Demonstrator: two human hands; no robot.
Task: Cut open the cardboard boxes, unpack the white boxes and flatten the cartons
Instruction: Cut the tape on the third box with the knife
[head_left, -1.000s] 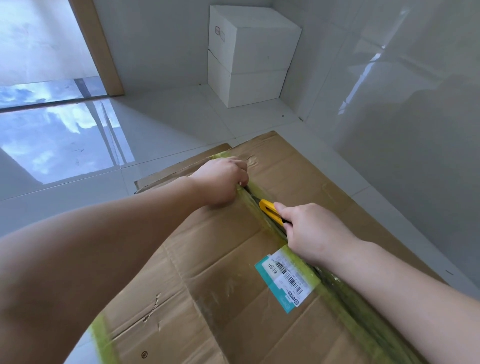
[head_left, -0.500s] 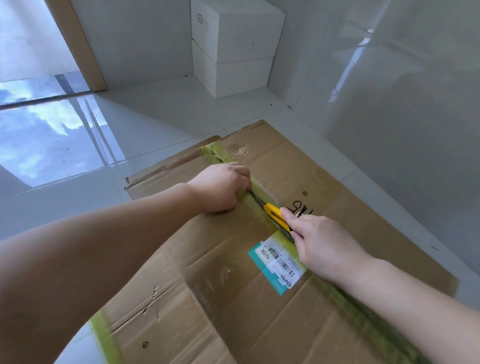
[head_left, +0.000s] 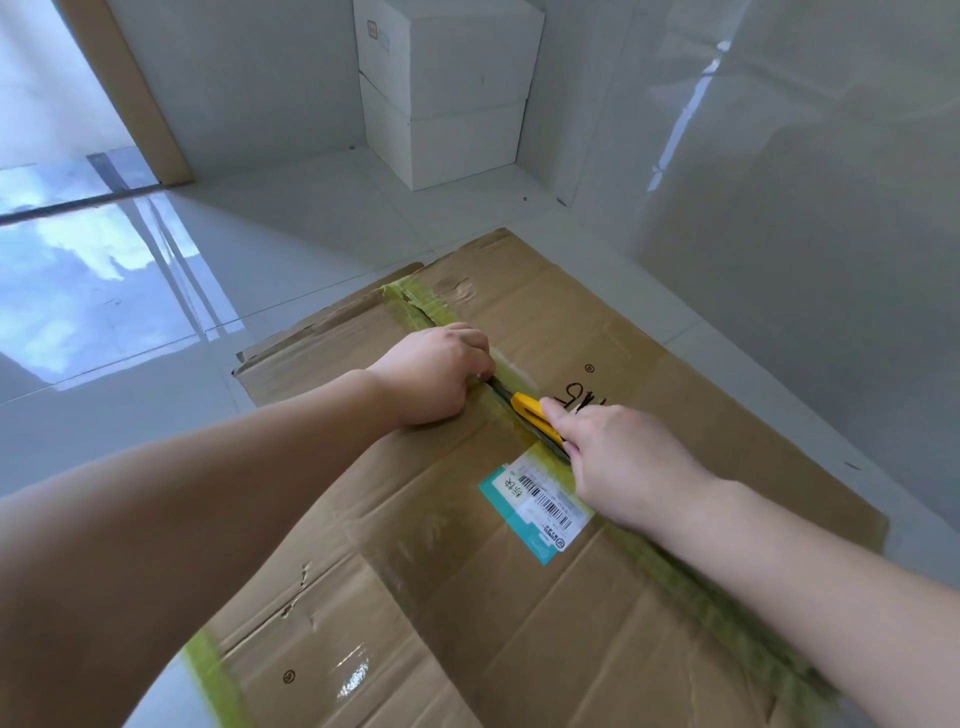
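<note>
A right hand (head_left: 623, 462) grips a yellow utility knife (head_left: 535, 415) on the taped brown cardboard carton (head_left: 467, 597); the fisted left hand (head_left: 436, 374) presses beside it. Two stacked white boxes (head_left: 447, 93) stand in the corner beyond.

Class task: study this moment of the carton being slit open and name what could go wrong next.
1. The left hand presses the taped seam right ahead of the yellow knife; a slip may cut its fingers.
2. The blade may go deep and damage whatever is inside the carton.
</note>
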